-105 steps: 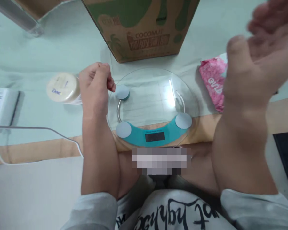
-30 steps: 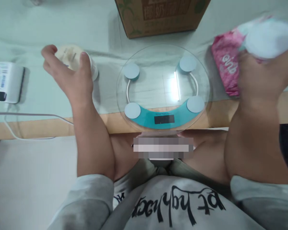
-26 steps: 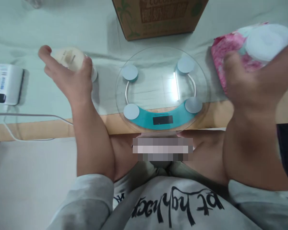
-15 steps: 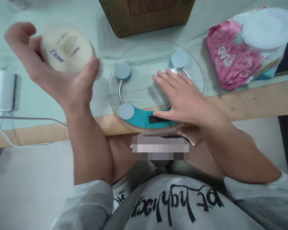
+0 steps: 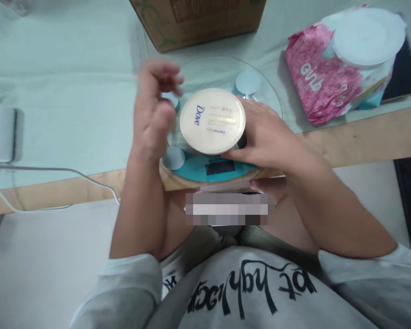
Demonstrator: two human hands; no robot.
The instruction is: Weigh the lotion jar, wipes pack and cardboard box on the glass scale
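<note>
A round cream-coloured Dove jar (image 5: 212,121) with its printed face up is over the middle of a clear round glass scale (image 5: 222,64). My right hand (image 5: 267,132) has it from the right side, thumb at the near edge and fingers behind. Whether its base rests on the glass is hidden. To the left of the jar, my left hand (image 5: 155,109) holds nothing; its fingers are loosely bent, a gap separates them from the thumb, and motion blurs them slightly. The scale's teal strip (image 5: 195,167) carries a dark display (image 5: 219,167) in front of the jar.
A brown cardboard box (image 5: 205,27) stands behind the scale. To the right, a white round lid (image 5: 369,36) lies on a pink patterned packet (image 5: 318,82), with a dark flat object (image 5: 402,73) beneath. A white device (image 5: 0,132) and a cable (image 5: 55,169) are at left.
The jar has come from the left to over the scale. My left hand has let go of it, and my right hand, earlier flat above the scale, now grips its side.
</note>
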